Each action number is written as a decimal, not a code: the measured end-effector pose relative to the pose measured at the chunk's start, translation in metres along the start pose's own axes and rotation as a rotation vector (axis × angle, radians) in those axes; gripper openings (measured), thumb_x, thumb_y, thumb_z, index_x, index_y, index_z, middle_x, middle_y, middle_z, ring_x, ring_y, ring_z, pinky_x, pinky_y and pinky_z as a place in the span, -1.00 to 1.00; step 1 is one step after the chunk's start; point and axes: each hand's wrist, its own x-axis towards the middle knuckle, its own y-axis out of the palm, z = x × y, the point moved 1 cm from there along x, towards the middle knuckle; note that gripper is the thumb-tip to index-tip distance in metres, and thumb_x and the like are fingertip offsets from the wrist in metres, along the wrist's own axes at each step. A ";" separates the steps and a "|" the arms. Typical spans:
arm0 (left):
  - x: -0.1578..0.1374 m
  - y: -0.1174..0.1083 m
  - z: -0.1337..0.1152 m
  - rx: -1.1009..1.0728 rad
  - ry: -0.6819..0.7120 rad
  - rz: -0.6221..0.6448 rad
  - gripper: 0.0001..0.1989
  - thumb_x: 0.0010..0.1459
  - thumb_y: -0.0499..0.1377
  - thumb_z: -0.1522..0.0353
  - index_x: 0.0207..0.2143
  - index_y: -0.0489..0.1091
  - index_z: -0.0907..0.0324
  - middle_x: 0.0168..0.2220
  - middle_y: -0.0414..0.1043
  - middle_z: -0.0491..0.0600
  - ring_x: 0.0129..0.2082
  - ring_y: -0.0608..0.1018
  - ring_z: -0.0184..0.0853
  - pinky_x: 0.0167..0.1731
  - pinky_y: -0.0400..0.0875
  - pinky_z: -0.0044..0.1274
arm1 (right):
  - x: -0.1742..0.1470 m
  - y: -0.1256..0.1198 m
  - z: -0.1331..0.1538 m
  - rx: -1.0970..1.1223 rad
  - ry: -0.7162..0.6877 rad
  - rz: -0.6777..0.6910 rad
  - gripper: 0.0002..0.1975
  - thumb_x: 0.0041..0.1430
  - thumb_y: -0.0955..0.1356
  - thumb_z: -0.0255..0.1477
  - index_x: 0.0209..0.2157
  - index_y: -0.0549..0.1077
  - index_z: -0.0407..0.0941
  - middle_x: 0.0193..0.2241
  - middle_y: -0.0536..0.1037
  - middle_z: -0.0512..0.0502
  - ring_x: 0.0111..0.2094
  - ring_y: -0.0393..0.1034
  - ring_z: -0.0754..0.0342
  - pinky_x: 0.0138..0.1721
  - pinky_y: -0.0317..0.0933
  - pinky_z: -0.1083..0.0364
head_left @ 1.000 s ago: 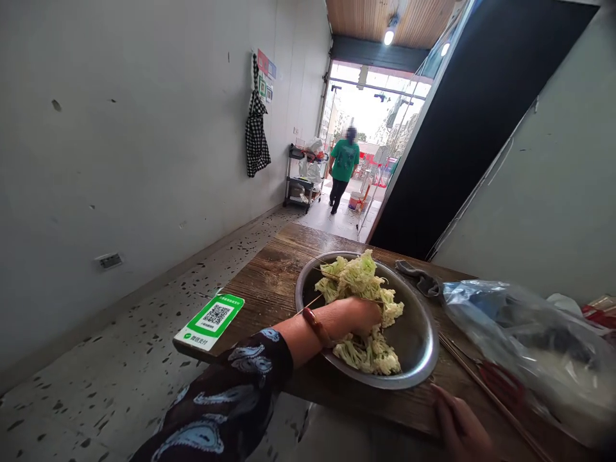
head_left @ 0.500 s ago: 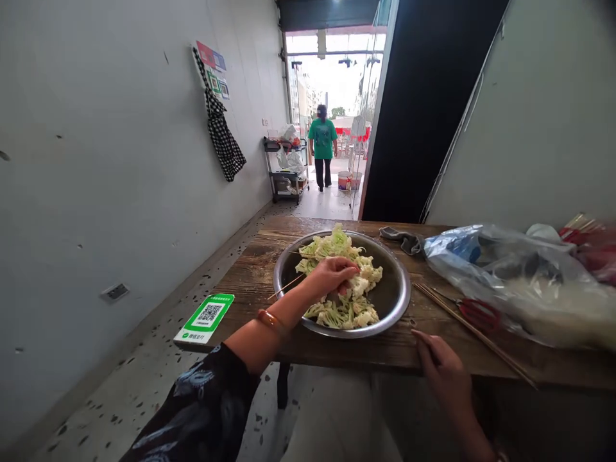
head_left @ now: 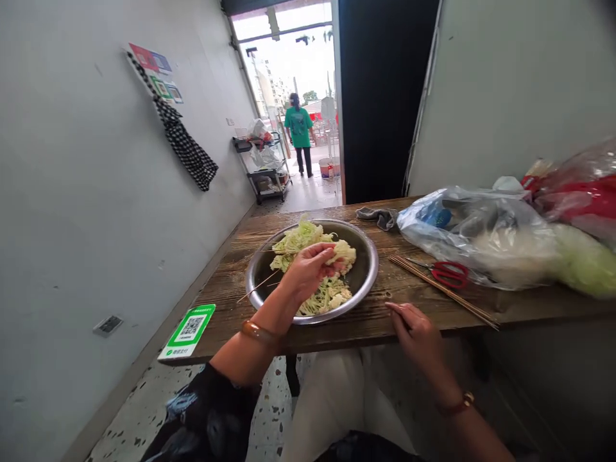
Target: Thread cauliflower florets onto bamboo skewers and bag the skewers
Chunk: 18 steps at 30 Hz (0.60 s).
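Note:
My left hand (head_left: 310, 273) is over the metal bowl (head_left: 374, 256), fingers closed round a pale cauliflower floret (head_left: 343, 254). More cauliflower pieces (head_left: 296, 242) lie in the bowl, greenish stems showing, partly covered by my hand. Thin wooden skewers stick out over the bowl's left rim, one skewer (head_left: 257, 286) slanting down to the table. At the table's front edge, to the right of the bowl, is my right hand (head_left: 412, 327). Its thumb and fingers are pinched together; whatever they may hold is too small to make out.
On the wooden table (head_left: 228, 276), a bundle of skewers (head_left: 445, 292) lies beside red-handled scissors (head_left: 447, 274). Clear plastic bags (head_left: 505, 237) fill the right side. A grey cloth (head_left: 378, 217) is behind the bowl, a green code card (head_left: 187, 330) at left. A person (head_left: 299, 135) stands near the doorway.
My view has swung right and tilted. My left hand has lifted the floret slightly off the other pieces. My right hand stays pinched by the table edge. The person has moved farther out.

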 end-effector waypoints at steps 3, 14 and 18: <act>0.001 -0.006 0.002 -0.007 -0.025 -0.091 -0.75 -0.10 0.38 0.44 -0.31 0.45 0.28 -0.55 0.45 -0.07 -0.52 0.56 -0.41 -0.60 0.38 -0.72 | 0.004 -0.004 0.006 0.028 0.001 0.009 -0.70 0.34 0.20 -0.36 -0.10 0.53 -0.08 -0.23 0.60 -0.14 -0.18 0.49 -0.03 -0.11 0.34 -0.02; 0.000 -0.011 -0.001 -0.038 -0.059 -0.112 -0.81 -0.03 0.33 0.49 -0.31 0.44 0.29 -0.53 0.46 -0.06 -0.54 0.55 -0.45 -0.59 0.40 -0.73 | 0.051 -0.040 -0.018 -0.058 -0.027 -0.019 -0.68 0.32 0.22 -0.37 -0.03 0.48 -0.18 -0.16 0.55 -0.22 -0.12 0.44 -0.06 -0.05 0.28 -0.02; -0.006 -0.012 0.000 -0.042 -0.048 -0.084 -0.71 -0.08 0.36 0.49 -0.26 0.40 0.30 -0.48 0.50 0.00 -0.55 0.52 -0.48 -0.60 0.35 -0.73 | 0.074 -0.042 -0.058 -0.463 -0.073 0.029 -0.65 0.27 0.24 -0.40 0.04 0.44 -0.18 -0.14 0.54 -0.23 -0.13 0.42 -0.11 -0.07 0.26 -0.04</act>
